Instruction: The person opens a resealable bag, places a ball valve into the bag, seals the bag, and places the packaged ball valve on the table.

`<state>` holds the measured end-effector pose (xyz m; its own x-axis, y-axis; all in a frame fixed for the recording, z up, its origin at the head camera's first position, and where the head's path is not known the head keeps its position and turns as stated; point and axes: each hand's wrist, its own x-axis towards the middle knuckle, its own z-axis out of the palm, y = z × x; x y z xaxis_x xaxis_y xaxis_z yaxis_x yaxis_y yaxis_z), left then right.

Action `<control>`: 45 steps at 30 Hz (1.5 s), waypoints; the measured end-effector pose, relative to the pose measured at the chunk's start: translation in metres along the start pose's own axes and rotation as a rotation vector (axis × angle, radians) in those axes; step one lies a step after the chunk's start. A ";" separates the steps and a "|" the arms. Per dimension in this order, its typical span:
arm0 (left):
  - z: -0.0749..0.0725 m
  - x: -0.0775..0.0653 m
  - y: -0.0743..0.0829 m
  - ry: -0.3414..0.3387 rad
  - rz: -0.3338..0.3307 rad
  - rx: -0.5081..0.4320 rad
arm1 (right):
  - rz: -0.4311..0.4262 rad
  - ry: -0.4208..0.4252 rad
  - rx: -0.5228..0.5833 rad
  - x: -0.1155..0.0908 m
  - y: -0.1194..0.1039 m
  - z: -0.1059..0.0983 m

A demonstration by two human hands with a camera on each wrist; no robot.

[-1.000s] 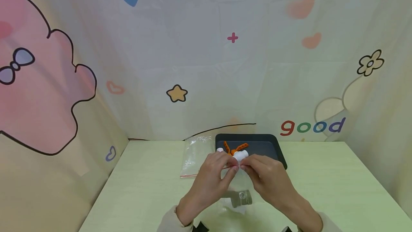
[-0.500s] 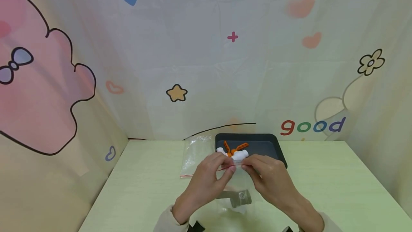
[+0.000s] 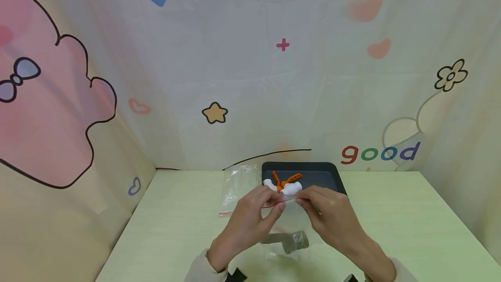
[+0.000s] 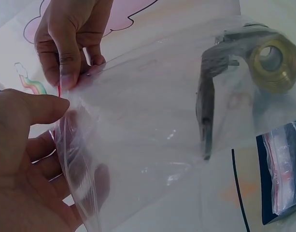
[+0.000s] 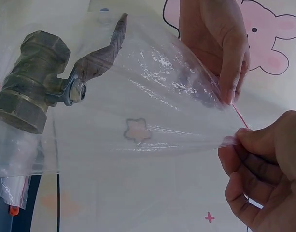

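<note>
One metal valve [image 5: 32, 82] is enclosed in a clear bag [image 5: 167, 108], well apart from left grip [image 3: 250, 216] and right grip [image 3: 332, 216] — red edge [image 5: 240, 116] pinched by both.

The clear bag [image 4: 138, 116] is made of thin, smooth plastic film, by which bright glossy streaks are thrown along its wrinkles; its edge is lined with a red plastic strip [image 5: 240, 115]. Through the film, a metal valve [image 5: 34, 79] is seen, dull and worn-looking on its body, with a brass-like sheen shown at its hexagonal end [image 4: 282, 81]. The lever [image 5: 102, 58] is likewise seen as dull metal, while a brighter shine is given off by the nut [image 5: 78, 91]. Glossy film is also shown by the second bag [image 3: 238, 190]. The tray [image 3: 321, 177] is finished in matt black. The table [image 3: 391, 216] is surfaced smoothly, with a faint wood-like grain. The backdrop [image 3: 250, 55] is formed of matt, lightly creased cloth.
</note>
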<state>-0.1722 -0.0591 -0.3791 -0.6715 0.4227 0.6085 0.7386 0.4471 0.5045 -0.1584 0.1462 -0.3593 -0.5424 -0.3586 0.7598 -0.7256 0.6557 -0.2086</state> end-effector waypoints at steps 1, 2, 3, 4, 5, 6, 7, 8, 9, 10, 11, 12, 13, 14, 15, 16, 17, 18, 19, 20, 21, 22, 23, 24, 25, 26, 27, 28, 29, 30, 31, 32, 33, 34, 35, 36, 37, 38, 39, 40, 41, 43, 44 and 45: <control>0.000 -0.001 -0.001 0.001 -0.002 -0.010 | 0.000 0.004 0.006 0.000 0.000 -0.001; 0.000 -0.001 -0.001 0.006 0.003 -0.015 | 0.002 0.006 0.011 0.000 0.000 -0.001; 0.000 -0.001 -0.002 0.014 0.014 -0.016 | 0.006 0.007 0.015 0.000 0.000 -0.001; 0.000 -0.001 -0.002 0.025 0.029 -0.014 | 0.007 0.008 0.020 0.000 0.000 -0.002; 0.000 -0.002 -0.002 0.036 0.047 -0.008 | 0.010 0.008 0.023 0.001 0.000 -0.002; 0.000 -0.002 -0.002 0.047 0.063 -0.001 | 0.010 0.010 0.026 0.001 -0.001 -0.002; 0.000 -0.001 -0.002 0.055 0.074 0.005 | 0.009 0.012 0.031 0.001 -0.001 -0.002; 0.000 -0.001 -0.002 0.060 0.077 0.009 | 0.006 0.015 0.034 0.001 -0.001 -0.003; -0.001 -0.001 -0.001 0.061 0.075 0.009 | 0.003 0.018 0.038 0.001 -0.001 -0.003; -0.001 -0.001 -0.001 0.056 0.063 0.002 | 0.001 0.019 0.039 0.001 -0.001 -0.003; -0.002 -0.001 -0.001 0.047 0.048 -0.006 | -0.001 0.021 0.039 0.002 -0.001 -0.003; -0.002 -0.001 -0.001 0.034 0.029 -0.020 | -0.005 0.024 0.038 0.002 -0.001 -0.003; -0.003 -0.001 0.000 0.021 0.010 -0.035 | -0.005 0.025 0.037 0.002 0.000 -0.004; -0.004 -0.002 -0.001 0.010 -0.004 -0.045 | -0.002 0.026 0.033 0.002 0.000 -0.004; -0.004 -0.002 -0.001 0.003 -0.015 -0.057 | 0.001 0.027 0.029 0.002 0.000 -0.005; -0.004 -0.002 -0.002 -0.004 -0.023 -0.066 | 0.005 0.027 0.026 0.001 0.001 -0.005; -0.005 -0.002 -0.002 -0.007 -0.024 -0.072 | 0.008 0.028 0.022 0.001 0.001 -0.005; -0.005 -0.003 -0.003 -0.010 -0.021 -0.076 | 0.011 0.029 0.022 0.001 0.002 -0.006; -0.005 -0.003 -0.004 -0.011 -0.013 -0.078 | 0.012 0.030 0.024 0.000 0.002 -0.006; -0.004 -0.003 -0.005 -0.009 -0.002 -0.077 | 0.011 0.031 0.025 0.000 0.002 -0.006; -0.004 -0.003 -0.005 -0.007 0.009 -0.078 | 0.008 0.031 0.029 0.000 0.003 -0.006; -0.004 -0.003 -0.006 -0.004 0.020 -0.076 | 0.005 0.032 0.033 0.000 0.003 -0.006; -0.003 -0.003 -0.006 -0.002 0.029 -0.075 | 0.002 0.033 0.036 0.000 0.003 -0.006; -0.003 -0.003 -0.006 0.001 0.035 -0.073 | -0.001 0.033 0.039 0.000 0.003 -0.007; -0.002 -0.003 -0.007 0.005 0.037 -0.070 | -0.004 0.034 0.041 0.000 0.003 -0.007; -0.002 -0.003 -0.007 0.009 0.035 -0.066 | -0.002 0.031 0.040 0.000 0.003 -0.007; -0.001 -0.003 -0.007 0.010 0.031 -0.062 | 0.000 0.030 0.038 0.000 0.003 -0.007; -0.001 -0.003 -0.007 0.007 0.022 -0.062 | 0.003 0.029 0.036 0.000 0.003 -0.007; -0.001 -0.003 -0.008 0.002 0.011 -0.065 | 0.005 0.027 0.035 0.000 0.003 -0.007; -0.001 -0.004 -0.008 -0.007 0.000 -0.070 | 0.008 0.025 0.032 0.000 0.003 -0.007; -0.001 -0.004 -0.009 -0.018 -0.013 -0.079 | 0.011 0.023 0.029 0.000 0.003 -0.008; -0.002 -0.005 -0.009 -0.030 -0.027 -0.088 | 0.015 0.018 0.024 0.000 0.004 -0.008; -0.002 -0.005 -0.010 -0.043 -0.041 -0.097 | 0.016 0.017 0.021 -0.001 0.004 -0.008; -0.003 -0.006 -0.010 -0.054 -0.054 -0.112 | 0.017 0.016 0.019 -0.001 0.004 -0.009; -0.003 -0.006 -0.010 -0.062 -0.066 -0.123 | 0.017 0.015 0.018 -0.002 0.005 -0.010; -0.003 -0.006 -0.011 -0.068 -0.072 -0.131 | 0.017 0.015 0.017 -0.002 0.005 -0.010; -0.004 -0.007 -0.011 -0.071 -0.076 -0.134 | 0.017 0.016 0.017 -0.002 0.006 -0.011; -0.004 -0.007 -0.011 -0.071 -0.076 -0.134 | 0.017 0.019 0.019 -0.003 0.006 -0.011; -0.004 -0.007 -0.011 -0.068 -0.071 -0.132 | 0.017 0.022 0.024 -0.003 0.007 -0.012; -0.004 -0.006 -0.012 -0.063 -0.062 -0.127 | 0.018 0.025 0.027 -0.003 0.007 -0.012; -0.004 -0.006 -0.012 -0.055 -0.053 -0.115 | 0.020 0.027 0.030 -0.003 0.007 -0.012; -0.004 -0.006 -0.011 -0.041 -0.040 -0.098 | 0.024 0.029 0.034 -0.003 0.007 -0.012; -0.004 -0.005 -0.011 -0.036 -0.040 -0.097 | 0.026 0.028 0.035 -0.003 0.006 -0.012; -0.004 -0.005 -0.010 -0.033 -0.044 -0.096 | 0.029 0.027 0.035 -0.003 0.006 -0.012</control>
<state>-0.1758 -0.0693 -0.3847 -0.7037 0.4312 0.5647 0.7097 0.3888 0.5876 -0.1562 0.1592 -0.3556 -0.5519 -0.3212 0.7696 -0.7244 0.6418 -0.2516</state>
